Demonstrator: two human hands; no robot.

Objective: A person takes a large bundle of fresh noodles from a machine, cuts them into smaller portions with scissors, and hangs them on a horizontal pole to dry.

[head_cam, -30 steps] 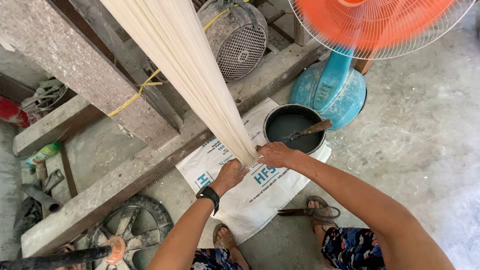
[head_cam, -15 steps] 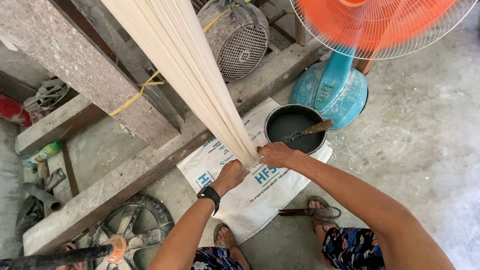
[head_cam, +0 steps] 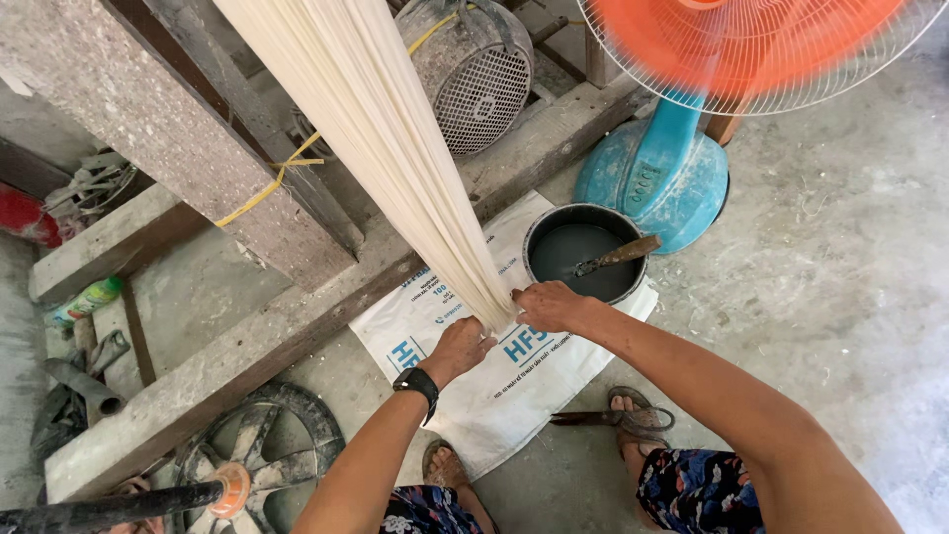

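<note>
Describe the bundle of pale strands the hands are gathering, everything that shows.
The bundle of pale strands is a thick sheaf of fine, cream-coloured threads, looking like noodles or fibre. It runs from beyond the top edge of the view down and rightward, wide above and narrowing to a tight point at its lower end. There the left hand and the right hand pinch it from either side, above a white printed sack spread on the concrete floor. Its upper end is out of view.

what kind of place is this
Probably a small home workshop, perhaps for making noodles or fibre strands. Both hands, left hand and right hand, gather a hanging bundle of pale strands beside an electric motor, over a bare concrete floor.
</note>
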